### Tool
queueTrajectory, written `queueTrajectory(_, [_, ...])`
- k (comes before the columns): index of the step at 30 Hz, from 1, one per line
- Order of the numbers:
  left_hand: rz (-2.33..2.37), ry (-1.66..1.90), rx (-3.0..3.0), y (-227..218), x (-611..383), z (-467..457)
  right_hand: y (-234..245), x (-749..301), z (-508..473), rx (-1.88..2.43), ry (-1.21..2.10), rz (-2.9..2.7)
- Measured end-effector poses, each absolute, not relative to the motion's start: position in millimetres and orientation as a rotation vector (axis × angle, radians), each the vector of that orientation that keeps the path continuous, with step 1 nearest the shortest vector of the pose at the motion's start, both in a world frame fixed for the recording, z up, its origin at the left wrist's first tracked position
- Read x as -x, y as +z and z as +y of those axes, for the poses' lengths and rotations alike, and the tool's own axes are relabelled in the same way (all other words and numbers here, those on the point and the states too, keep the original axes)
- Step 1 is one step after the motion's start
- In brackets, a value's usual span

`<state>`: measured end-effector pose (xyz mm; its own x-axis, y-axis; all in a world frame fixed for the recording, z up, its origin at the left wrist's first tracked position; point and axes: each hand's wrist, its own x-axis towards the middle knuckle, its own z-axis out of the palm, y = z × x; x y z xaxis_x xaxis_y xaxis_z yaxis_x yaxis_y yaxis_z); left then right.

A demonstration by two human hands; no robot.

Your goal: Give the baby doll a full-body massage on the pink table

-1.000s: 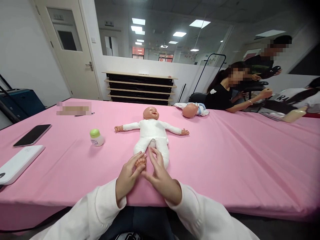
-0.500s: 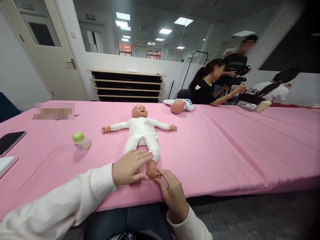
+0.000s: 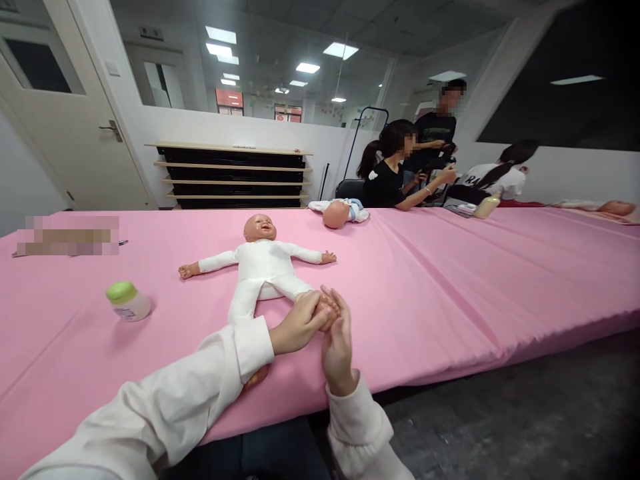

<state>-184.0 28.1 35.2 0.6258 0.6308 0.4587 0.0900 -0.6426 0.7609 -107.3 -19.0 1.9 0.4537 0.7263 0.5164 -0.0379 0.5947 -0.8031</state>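
Note:
A baby doll with a white cloth body lies on its back on the pink table, head away from me and arms spread. One of its legs is lifted. My left hand is closed round the ankle of that leg. Cupped against the toes and the outer side of the same foot is my right hand, fingers pointing up. The doll's other foot rests near the table's front edge, and my left sleeve partly hides that leg.
A green-capped jar stands left of the doll. Behind it lies another doll in light clothes. Several people sit or stand past the far right, near a bottle. The table's front edge runs close to me.
My left hand has closed round the doll's ankle, and the foot has come up and to the right. My right hand has moved up against the foot. The view has shifted right.

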Motion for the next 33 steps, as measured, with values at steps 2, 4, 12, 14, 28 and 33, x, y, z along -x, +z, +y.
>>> queueTrajectory(2, [0.615, 1.009, -1.942, 34, 181, 25, 0, 115, -18, 0.844, 0.596, -0.935])
queueTrajectory(4, [0.596, 1.001, -1.880, 32, 181, 22, 2, 118, -14, 0.889, 0.560, -0.838])
queueTrajectory(12, [0.640, 1.061, -1.881, 23, 185, 23, 6, 124, -11, 0.836, 0.737, -0.746])
queueTrajectory(14, [0.635, 1.059, -1.818, 23, 184, 23, 2, 130, -14, 0.835, 0.677, -0.782])
queueTrajectory(28, [0.284, 0.556, -2.573, 17, 234, 8, -15, 58, 24, 1.017, 1.087, -0.614])
queueTrajectory(33, [0.271, 0.387, -2.728, 2, 240, 7, -29, 44, 93, 1.148, 1.280, -0.506])
